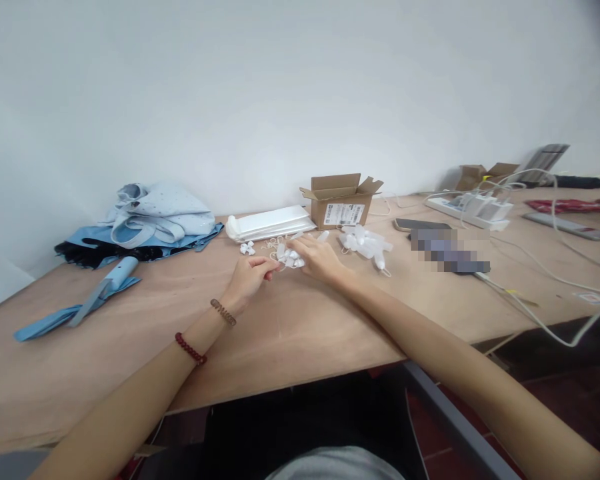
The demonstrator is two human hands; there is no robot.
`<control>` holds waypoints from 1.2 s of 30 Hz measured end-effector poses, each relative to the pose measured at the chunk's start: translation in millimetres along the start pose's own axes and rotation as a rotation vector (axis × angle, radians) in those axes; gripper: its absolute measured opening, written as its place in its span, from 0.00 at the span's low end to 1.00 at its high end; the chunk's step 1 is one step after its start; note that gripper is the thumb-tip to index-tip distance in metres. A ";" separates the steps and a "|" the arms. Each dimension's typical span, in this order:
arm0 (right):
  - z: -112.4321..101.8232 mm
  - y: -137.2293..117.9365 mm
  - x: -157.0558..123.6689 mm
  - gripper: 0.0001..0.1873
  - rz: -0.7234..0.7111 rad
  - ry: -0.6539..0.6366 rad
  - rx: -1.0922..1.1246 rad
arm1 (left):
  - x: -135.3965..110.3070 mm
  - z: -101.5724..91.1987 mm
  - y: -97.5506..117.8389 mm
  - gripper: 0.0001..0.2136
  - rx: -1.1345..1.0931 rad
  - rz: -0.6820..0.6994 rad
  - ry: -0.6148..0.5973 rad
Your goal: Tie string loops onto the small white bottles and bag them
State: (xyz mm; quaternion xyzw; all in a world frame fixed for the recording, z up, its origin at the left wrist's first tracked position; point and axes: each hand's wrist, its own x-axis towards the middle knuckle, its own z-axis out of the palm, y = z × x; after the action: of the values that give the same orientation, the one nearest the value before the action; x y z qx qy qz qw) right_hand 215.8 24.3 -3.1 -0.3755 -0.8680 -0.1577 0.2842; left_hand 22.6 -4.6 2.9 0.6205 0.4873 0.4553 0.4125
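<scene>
Both my arms reach forward over a wooden table (290, 333). My left hand (250, 277), with two bead bracelets on its wrist, is curled in a pinch beside a small pile of white plastic pieces (289, 255); what the fingers hold is too small to make out. My right hand (320, 257) lies over the same pile with fingers bent down onto the pieces. A second heap of small clear bottles (366, 244) sits just right of my right hand.
An open cardboard box (341, 200) and a flat white packet stack (273, 223) stand behind the pile. A blue folded umbrella (80, 303) and blue bag (155, 217) lie left. Phones (423, 225), a power strip (473, 208) and cables lie right.
</scene>
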 end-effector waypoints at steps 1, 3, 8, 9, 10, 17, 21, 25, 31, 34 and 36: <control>0.4 0.8 0.0 0.20 0.004 0.004 0.006 | -0.3 -0.2 1.4 0.10 -0.007 0.006 0.009; 0.9 1.6 0.4 0.20 0.015 0.005 0.017 | -1.1 -0.3 3.5 0.09 -0.010 0.027 0.030; 2.5 0.2 1.5 0.20 0.038 -0.014 0.045 | -3.2 0.3 6.6 0.10 0.066 0.080 0.084; 2.9 -0.2 1.7 0.20 0.038 -0.018 0.045 | -3.5 0.6 7.1 0.10 0.085 0.086 0.088; 3.3 -0.5 1.8 0.20 0.038 -0.020 0.041 | -3.7 0.8 7.3 0.10 0.101 0.092 0.091; 1.5 11.0 -1.9 0.23 0.073 -0.062 0.008 | -4.8 -3.8 7.9 0.11 0.140 0.104 0.125; -0.9 19.4 -6.4 0.22 0.131 -0.058 -0.020 | -6.7 -7.0 8.8 0.09 0.200 0.191 0.161; -1.2 8.6 -3.4 0.18 0.036 -0.044 -0.004 | -6.6 -3.1 4.3 0.09 0.285 0.343 0.109; -2.7 -5.8 1.7 0.16 -0.053 -0.055 -0.058 | -4.4 -1.9 0.0 0.08 0.528 0.424 0.084; -3.0 -1.7 1.1 0.18 -0.046 -0.071 -0.077 | -3.1 -4.0 -0.3 0.08 0.586 0.482 0.013; -1.6 5.2 0.1 0.20 -0.027 -0.088 -0.076 | -2.5 -5.4 -1.1 0.08 0.621 0.517 0.011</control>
State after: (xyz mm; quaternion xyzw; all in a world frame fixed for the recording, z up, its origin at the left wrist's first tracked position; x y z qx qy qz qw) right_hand 220.2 27.0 -1.5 -0.3809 -0.8780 -0.1777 0.2290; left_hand 16.8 -6.4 2.8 0.8152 0.4318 0.3787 0.0748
